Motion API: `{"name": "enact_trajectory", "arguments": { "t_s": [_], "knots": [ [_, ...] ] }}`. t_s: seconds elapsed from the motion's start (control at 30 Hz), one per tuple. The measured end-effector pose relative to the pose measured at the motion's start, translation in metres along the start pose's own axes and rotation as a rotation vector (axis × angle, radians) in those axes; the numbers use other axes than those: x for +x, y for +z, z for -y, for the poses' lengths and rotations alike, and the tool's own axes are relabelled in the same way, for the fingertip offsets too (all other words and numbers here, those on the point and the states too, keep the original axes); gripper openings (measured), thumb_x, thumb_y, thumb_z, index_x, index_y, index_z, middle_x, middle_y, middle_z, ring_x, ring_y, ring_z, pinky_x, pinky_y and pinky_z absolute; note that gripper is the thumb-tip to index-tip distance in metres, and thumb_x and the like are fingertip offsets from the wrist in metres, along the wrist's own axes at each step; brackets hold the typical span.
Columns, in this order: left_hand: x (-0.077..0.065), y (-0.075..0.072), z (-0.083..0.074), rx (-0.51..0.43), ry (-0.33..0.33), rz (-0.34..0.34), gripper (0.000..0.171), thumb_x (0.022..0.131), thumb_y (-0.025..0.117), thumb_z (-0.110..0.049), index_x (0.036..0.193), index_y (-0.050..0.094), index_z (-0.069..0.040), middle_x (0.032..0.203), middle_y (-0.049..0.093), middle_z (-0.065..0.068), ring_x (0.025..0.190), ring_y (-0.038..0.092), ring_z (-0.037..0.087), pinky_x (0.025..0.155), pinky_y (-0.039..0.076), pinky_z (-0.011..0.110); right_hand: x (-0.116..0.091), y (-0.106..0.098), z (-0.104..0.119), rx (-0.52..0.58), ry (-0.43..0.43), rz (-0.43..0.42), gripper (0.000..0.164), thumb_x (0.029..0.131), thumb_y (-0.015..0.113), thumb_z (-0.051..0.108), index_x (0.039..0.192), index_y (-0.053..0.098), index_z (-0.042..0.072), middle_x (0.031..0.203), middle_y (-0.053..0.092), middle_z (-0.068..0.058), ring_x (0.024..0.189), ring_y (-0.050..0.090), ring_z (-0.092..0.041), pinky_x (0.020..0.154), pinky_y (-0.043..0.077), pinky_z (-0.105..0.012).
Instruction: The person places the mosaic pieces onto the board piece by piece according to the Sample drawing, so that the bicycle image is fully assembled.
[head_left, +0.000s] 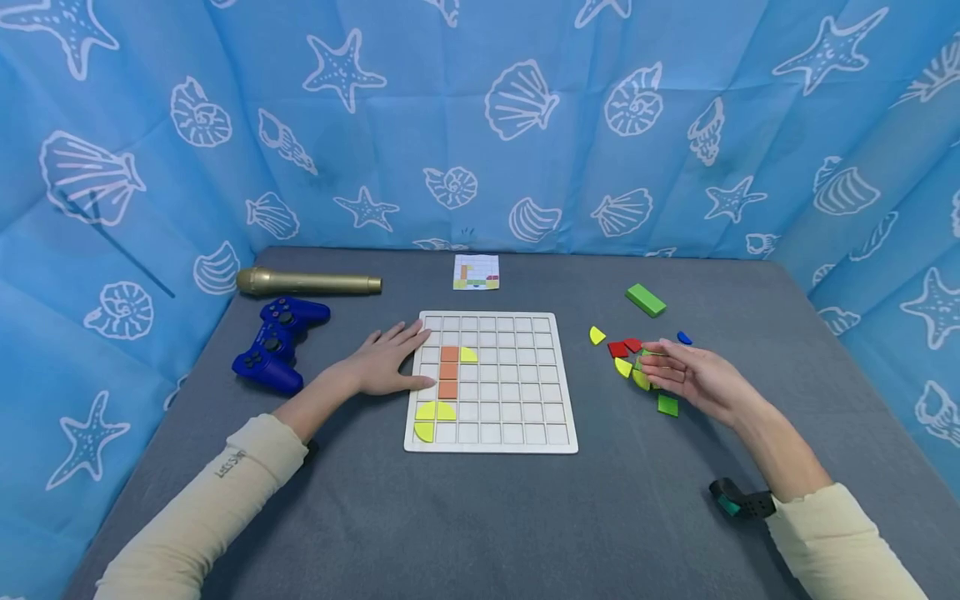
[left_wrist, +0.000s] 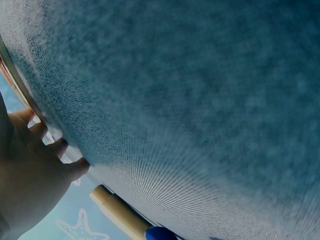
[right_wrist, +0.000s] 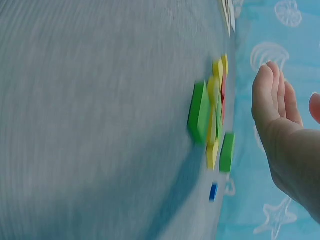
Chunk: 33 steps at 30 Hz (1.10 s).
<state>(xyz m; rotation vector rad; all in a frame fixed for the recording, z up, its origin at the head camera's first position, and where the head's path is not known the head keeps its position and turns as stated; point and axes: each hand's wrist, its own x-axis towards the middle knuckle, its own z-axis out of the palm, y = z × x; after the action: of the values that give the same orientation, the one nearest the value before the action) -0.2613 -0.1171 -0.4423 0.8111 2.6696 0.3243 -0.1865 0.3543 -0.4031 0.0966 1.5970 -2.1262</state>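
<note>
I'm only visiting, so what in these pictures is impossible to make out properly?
Head view: the exact number of loose pieces; the right hand hides part of the pile.
Head view: the fine pattern on the small card, too small to read.
Head view: part of the grid board's left edge, covered by the left hand.
Left wrist view: most of the controller, cut off by the bottom edge.
</note>
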Motion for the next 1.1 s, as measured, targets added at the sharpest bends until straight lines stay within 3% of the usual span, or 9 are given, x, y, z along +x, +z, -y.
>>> {"name": "enact_trajectory", "arguments": {
  "t_s": [0.17,0.33,0.43,0.5,0.6,0.73,0.8,0.87,1.1],
  "knots": [
    [0.000,0.000,0.000,0.000,-0.005,0.004,0.093,0.087,0.050,-0.068,0.155,0.013,-0.016,0.159,0.006,0.007,0.143,0.004,0.034,0.109,0.005,0.059,-0.010,-0.022,0.003,0.050,-0.034,-0.018,0.030,0.104,0.042,0.022,0.108,0.070,0.011,0.109,0.066,-0.008,0.103,0.063,-0.017,0.093,0.046,-0.032],
    [0.001,0.001,0.001,0.003,-0.013,0.013,0.092,0.087,0.049,-0.068,0.155,0.011,-0.018,0.159,0.005,0.005,0.144,0.003,0.032,0.110,0.005,0.058,-0.015,-0.039,0.004,-0.002,-0.029,-0.147,0.022,0.101,0.049,0.024,0.104,0.069,0.015,0.104,0.067,-0.003,0.098,0.064,-0.013,0.089,0.049,-0.030],
    [0.001,0.001,0.002,0.005,-0.012,0.014,0.093,0.087,0.049,-0.068,0.155,0.011,-0.018,0.159,0.005,0.005,0.143,0.003,0.032,0.109,0.005,0.058,-0.014,-0.046,0.002,-0.051,-0.014,-0.193,0.021,0.100,0.051,0.027,0.110,0.064,0.013,0.104,0.067,-0.001,0.098,0.064,-0.011,0.088,0.049,-0.029],
    [0.002,0.002,0.002,0.005,-0.013,0.014,0.093,0.087,0.048,-0.069,0.155,0.011,-0.018,0.159,0.004,0.005,0.144,0.003,0.032,0.109,0.005,0.058,-0.012,-0.049,0.001,-0.089,-0.010,-0.214,0.030,0.100,0.051,0.028,0.121,0.056,0.008,0.104,0.067,0.001,0.098,0.063,-0.010,0.088,0.049,-0.028],
    [0.002,0.002,0.002,0.000,-0.009,0.009,0.093,0.087,0.048,-0.069,0.155,0.011,-0.018,0.159,0.005,0.005,0.143,0.003,0.032,0.109,0.005,0.059,-0.006,-0.051,-0.002,-0.243,-0.008,-0.262,0.054,0.101,0.047,0.032,0.141,0.036,-0.003,0.105,0.064,0.003,0.096,0.062,-0.004,0.087,0.049,-0.025],
    [0.001,0.002,0.001,-0.004,-0.004,0.003,0.093,0.087,0.049,-0.069,0.155,0.012,-0.018,0.159,0.006,0.005,0.143,0.003,0.032,0.109,0.005,0.059,0.001,-0.049,-0.006,-0.539,-0.017,-0.326,0.070,0.102,0.041,0.039,0.146,0.022,-0.011,0.124,0.054,-0.015,0.094,0.057,0.005,0.086,0.048,-0.021],
    [0.001,0.002,0.001,-0.004,-0.006,0.002,0.093,0.087,0.049,-0.068,0.155,0.012,-0.018,0.159,0.006,0.005,0.144,0.003,0.032,0.109,0.005,0.059,0.002,-0.046,-0.006,-0.648,-0.028,-0.345,0.067,0.102,0.042,0.039,0.145,0.027,-0.011,0.136,0.043,-0.025,0.095,0.054,0.008,0.086,0.047,-0.020],
    [0.001,0.002,0.001,-0.003,-0.005,0.003,0.092,0.087,0.049,-0.068,0.155,0.012,-0.018,0.159,0.006,0.005,0.143,0.003,0.032,0.109,0.005,0.059,0.003,-0.045,-0.006,-0.740,-0.034,-0.357,0.062,0.102,0.046,0.035,0.143,0.032,-0.009,0.140,0.038,-0.028,0.095,0.051,0.007,0.085,0.048,-0.020],
    [0.001,0.002,0.001,0.001,0.001,0.005,0.092,0.088,0.049,-0.067,0.155,0.012,-0.017,0.159,0.005,0.006,0.143,0.003,0.032,0.109,0.005,0.059,0.005,-0.043,-0.010,-0.976,-0.082,-0.331,0.049,0.095,0.063,0.017,0.135,0.047,-0.006,0.129,0.051,-0.027,0.095,0.056,-0.004,0.074,0.048,-0.020]
  ]
}}
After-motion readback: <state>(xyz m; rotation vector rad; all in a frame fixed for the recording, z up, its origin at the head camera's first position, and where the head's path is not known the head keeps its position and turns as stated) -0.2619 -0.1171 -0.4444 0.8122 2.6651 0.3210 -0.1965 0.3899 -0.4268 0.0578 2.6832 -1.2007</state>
